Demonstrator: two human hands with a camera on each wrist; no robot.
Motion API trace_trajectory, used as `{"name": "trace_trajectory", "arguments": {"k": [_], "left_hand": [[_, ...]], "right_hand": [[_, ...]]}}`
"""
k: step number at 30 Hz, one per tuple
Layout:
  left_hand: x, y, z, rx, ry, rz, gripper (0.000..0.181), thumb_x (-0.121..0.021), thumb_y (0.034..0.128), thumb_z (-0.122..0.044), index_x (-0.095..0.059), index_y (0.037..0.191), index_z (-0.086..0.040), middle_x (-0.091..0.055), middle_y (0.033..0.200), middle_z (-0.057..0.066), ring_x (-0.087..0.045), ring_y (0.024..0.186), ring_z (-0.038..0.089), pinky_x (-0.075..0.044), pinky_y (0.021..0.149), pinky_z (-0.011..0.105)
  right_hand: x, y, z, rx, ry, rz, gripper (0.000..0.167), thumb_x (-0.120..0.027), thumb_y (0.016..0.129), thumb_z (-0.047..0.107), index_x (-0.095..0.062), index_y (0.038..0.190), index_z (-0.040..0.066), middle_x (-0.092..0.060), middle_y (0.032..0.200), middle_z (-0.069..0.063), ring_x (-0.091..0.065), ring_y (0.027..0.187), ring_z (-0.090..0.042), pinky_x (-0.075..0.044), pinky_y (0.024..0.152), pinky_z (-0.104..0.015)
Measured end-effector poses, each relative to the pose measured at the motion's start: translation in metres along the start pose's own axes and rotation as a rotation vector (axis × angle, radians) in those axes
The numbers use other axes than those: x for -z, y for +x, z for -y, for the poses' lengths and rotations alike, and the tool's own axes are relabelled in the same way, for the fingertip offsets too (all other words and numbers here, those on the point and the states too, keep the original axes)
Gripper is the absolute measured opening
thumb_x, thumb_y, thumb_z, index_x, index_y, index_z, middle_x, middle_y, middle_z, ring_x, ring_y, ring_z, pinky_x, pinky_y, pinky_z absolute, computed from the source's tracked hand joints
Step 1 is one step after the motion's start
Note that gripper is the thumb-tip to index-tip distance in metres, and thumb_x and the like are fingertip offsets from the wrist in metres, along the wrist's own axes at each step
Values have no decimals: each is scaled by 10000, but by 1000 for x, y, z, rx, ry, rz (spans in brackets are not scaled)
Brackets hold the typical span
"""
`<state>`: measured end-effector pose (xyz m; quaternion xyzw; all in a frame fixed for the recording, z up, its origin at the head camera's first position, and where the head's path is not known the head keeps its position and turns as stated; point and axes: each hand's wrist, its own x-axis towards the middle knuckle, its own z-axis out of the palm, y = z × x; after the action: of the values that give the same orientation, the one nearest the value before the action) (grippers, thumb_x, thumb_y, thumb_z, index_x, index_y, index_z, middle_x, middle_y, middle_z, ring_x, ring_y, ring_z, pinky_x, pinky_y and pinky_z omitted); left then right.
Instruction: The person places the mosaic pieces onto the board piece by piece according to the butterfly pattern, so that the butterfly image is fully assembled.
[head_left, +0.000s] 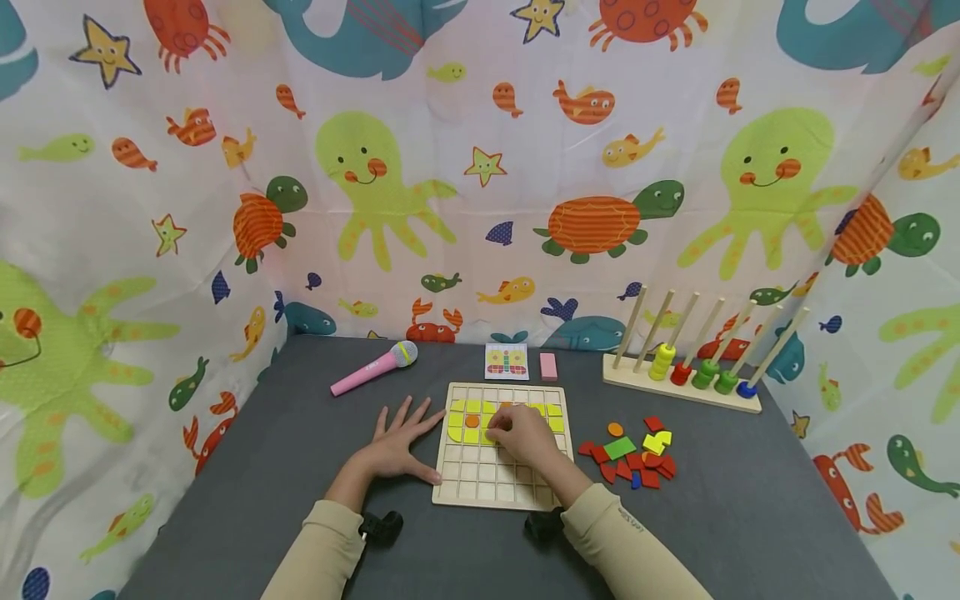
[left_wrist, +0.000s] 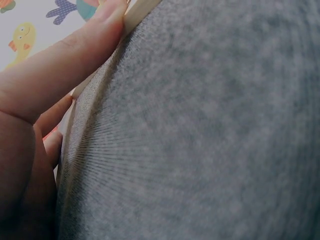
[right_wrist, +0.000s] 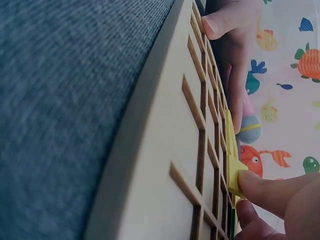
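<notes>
A wooden grid board (head_left: 468, 492) lies on the table, its upper rows holding several yellow pieces and an orange round one (head_left: 472, 422). My left hand (head_left: 401, 447) rests at the board's left side, fingers spread, thumb against the edge near the lower corner. Over the middle of the board, my right hand (head_left: 527, 435) pinches a yellow tile (right_wrist: 235, 175) between thumb and finger, close to the grid. That hand hides part of the yellow rows in the head view. In the left wrist view the thumb (left_wrist: 75, 62) touches the wooden rim.
Loose red, yellow, green, blue and orange pieces (head_left: 619, 448) lie right of the board. Behind it are a pattern card (head_left: 507, 362) and a pink block (head_left: 548, 367). A pink toy microphone (head_left: 375, 367) lies back left; a peg stand with rings (head_left: 682, 386) stands back right.
</notes>
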<state>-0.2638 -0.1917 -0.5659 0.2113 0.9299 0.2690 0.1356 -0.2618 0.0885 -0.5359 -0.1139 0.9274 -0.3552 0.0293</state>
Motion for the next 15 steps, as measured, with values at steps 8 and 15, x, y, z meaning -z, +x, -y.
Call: {"name": "trace_trajectory", "arguments": {"k": [8,15], "left_hand": [[2,2,-4,3,7,6,1207,-779,633,-774,-238,1615,-328,-74,1714,73,126,1555,396,204,1140,681],[2,2,-4,49,36,10,1224,-799,599,-769,-246,1610,-353,-67,1716,39,120,1559,382,167,1156,680]], "right_hand": [[1,0,3,-6,-48,2,72,-813,866,246,-764,850,196,-664,766,79,-569,704,-117,-468,648,-320],[-1,-1,8,-108,-69,-18,246,-844,832,306,-628,812,189,-569,692,33,-520,627,-161,-373,557,-308]]}}
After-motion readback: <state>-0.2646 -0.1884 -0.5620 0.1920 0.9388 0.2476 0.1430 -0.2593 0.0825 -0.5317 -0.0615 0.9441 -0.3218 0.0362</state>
